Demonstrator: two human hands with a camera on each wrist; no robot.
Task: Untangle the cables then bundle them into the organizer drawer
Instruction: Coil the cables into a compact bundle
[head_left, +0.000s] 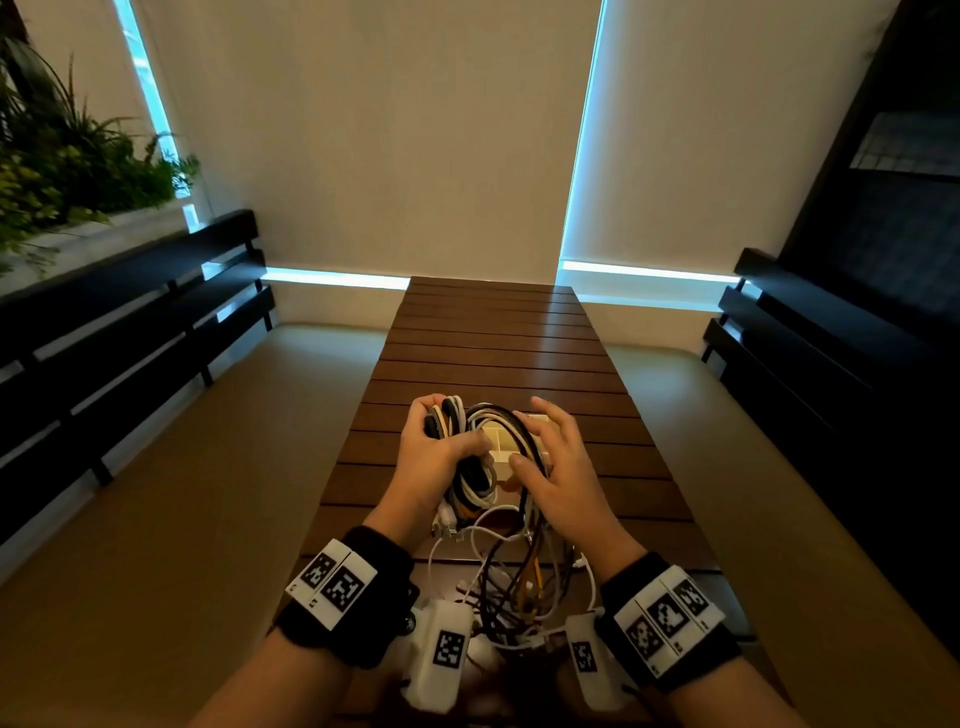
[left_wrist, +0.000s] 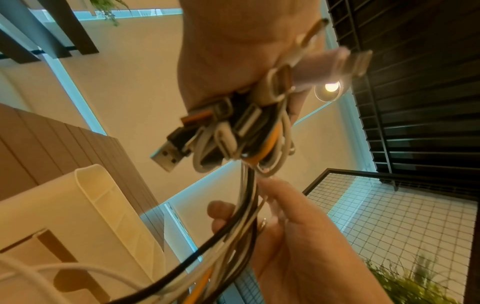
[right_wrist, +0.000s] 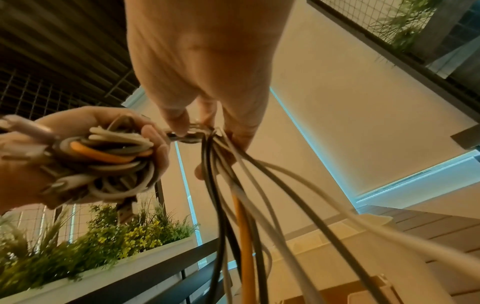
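From the head view, the left hand (head_left: 435, 452) is clenched around a coiled bunch of cables (head_left: 470, 457), white, black and orange, held above the slatted wooden table (head_left: 493, 332). The right hand (head_left: 558, 467) lies over the strands just to the right, its fingers (head_left: 545, 415) spread and only lightly bent, with the cream organizer drawer (head_left: 498, 441) showing between and under the two hands. Loose cable ends trail down toward the near table edge between the wrists. In the left wrist view, the left hand (left_wrist: 233, 51) grips the bundle with USB plugs (left_wrist: 166, 158) sticking out below it, while the right hand (left_wrist: 298, 236) has the hanging strands running across its fingers; the organizer drawer (left_wrist: 85, 205) sits at lower left on the table. In the right wrist view, the right hand (right_wrist: 205, 72) pinches the strands near a metal plug, thumb against fingertips, and the cables (right_wrist: 244, 216) fan downward; the left hand (right_wrist: 85, 148) holds the coil alongside.
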